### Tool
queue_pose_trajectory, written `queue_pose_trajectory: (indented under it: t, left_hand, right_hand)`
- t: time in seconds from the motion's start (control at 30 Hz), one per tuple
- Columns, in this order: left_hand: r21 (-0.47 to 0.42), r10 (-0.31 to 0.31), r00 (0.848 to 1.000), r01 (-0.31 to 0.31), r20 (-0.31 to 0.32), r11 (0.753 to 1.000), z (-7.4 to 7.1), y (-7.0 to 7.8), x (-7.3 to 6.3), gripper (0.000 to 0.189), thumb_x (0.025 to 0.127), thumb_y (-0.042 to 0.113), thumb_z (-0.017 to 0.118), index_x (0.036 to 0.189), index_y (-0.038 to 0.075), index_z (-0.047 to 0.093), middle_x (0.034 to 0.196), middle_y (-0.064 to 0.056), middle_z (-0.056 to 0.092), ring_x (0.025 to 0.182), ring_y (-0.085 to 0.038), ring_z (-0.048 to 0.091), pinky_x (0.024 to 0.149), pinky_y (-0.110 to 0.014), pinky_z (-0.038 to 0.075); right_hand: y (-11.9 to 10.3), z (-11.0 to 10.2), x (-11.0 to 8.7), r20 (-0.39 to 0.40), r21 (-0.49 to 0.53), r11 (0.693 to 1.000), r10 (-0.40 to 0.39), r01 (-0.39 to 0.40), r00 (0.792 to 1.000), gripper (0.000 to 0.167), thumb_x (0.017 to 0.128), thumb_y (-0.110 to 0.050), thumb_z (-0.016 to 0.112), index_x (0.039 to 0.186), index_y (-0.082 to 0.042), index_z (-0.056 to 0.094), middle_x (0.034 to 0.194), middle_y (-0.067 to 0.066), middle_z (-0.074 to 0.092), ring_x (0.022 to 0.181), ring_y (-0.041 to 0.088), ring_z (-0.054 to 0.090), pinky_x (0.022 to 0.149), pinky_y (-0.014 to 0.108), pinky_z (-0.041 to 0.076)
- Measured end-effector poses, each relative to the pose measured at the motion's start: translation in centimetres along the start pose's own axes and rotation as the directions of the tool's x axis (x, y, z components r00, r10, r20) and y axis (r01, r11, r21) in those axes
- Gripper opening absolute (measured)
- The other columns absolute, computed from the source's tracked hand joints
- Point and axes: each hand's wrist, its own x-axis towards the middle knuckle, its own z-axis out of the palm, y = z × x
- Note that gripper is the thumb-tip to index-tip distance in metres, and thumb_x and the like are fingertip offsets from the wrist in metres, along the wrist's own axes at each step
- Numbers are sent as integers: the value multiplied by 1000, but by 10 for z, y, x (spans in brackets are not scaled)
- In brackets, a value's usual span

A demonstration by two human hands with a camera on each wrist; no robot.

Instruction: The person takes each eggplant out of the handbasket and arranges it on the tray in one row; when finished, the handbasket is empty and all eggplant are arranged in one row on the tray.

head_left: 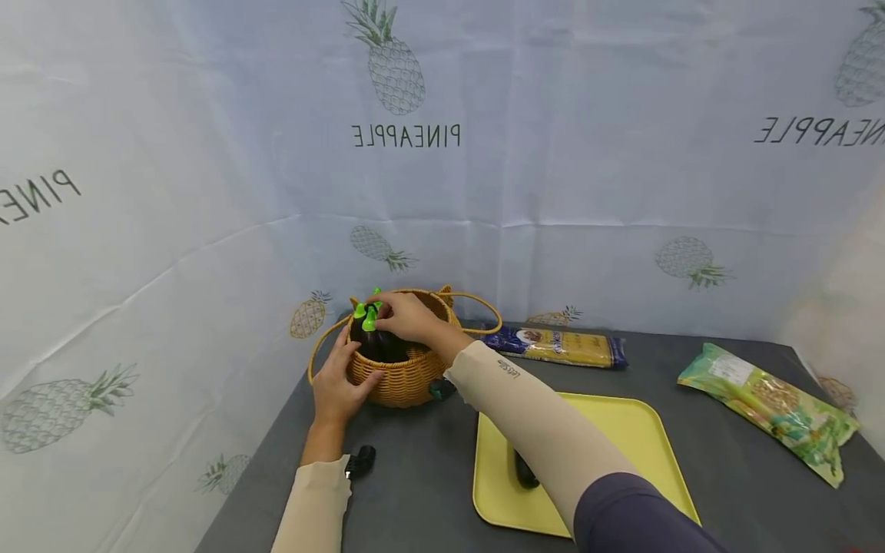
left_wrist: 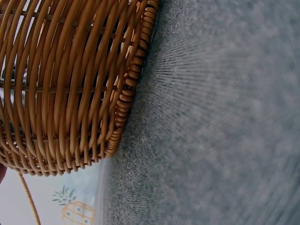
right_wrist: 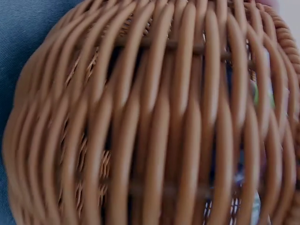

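A round wicker basket (head_left: 397, 384) stands at the back left of the dark table, with dark eggplants inside under bright green stems. My right hand (head_left: 409, 316) reaches over its rim and pinches the green stem of an eggplant (head_left: 383, 349). Against the basket's left side, my left hand (head_left: 336, 380) holds the wall, thumb on the outside and fingers at the rim. Both wrist views are mostly filled by the woven wall of the basket (left_wrist: 70, 89), and neither shows the fingers' grip.
A yellow tray (head_left: 622, 430) lies under my right forearm, with a dark rounded thing (head_left: 525, 470) on it, partly hidden. A blue and yellow packet (head_left: 560, 347) lies behind it. The green packet (head_left: 774, 407) is at the right. Patterned cloth (head_left: 588, 184) hangs behind the table.
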Motion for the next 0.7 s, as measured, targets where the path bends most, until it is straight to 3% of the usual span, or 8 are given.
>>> queue_pose_trajectory:
  t: [0.2, 0.4, 0.53, 0.7]
  left_hand:
    - [3, -5, 1000, 5, 1, 1000, -1, 2, 0, 81, 81, 78, 51, 117, 7, 63, 144, -9, 49, 108, -36, 62, 64, -51, 51]
    - [0, -3, 1000, 3, -2, 1000, -1, 4, 2, 80, 81, 78, 50, 116, 7, 63, 145, -8, 49, 109, -36, 61, 67, -51, 51]
    - [-4, -1, 1000, 1, -9, 1000, 1, 3, 2, 80, 81, 78, 50, 116, 7, 63, 145, -8, 49, 106, -36, 62, 65, -51, 51]
    - [-1, -5, 1000, 5, -12, 1000, 3, 1, 0, 82, 81, 79, 49, 116, 7, 64, 144, -9, 49, 100, -38, 63, 60, -50, 50]
  right_hand:
    - [4, 9, 9, 11, -54, 998, 16, -15, 1000, 50, 94, -23, 67, 141, -20, 52, 93, -9, 61, 77, 5, 58, 66, 23, 48]
    - [4, 9, 4, -11, -59, 998, 29, -29, 1000, 43, 91, -29, 71, 132, -19, 59, 101, -6, 63, 86, 7, 60, 72, 24, 49]
    - [1, 9, -1, -19, -7, 999, 38, -38, 999, 40, 86, -32, 76, 121, -19, 60, 108, -3, 63, 93, 11, 60, 74, 27, 50]
    - [1, 7, -6, -2, 74, 996, 43, -43, 999, 38, 85, -30, 77, 117, -20, 58, 104, -4, 64, 90, 10, 61, 73, 27, 50]
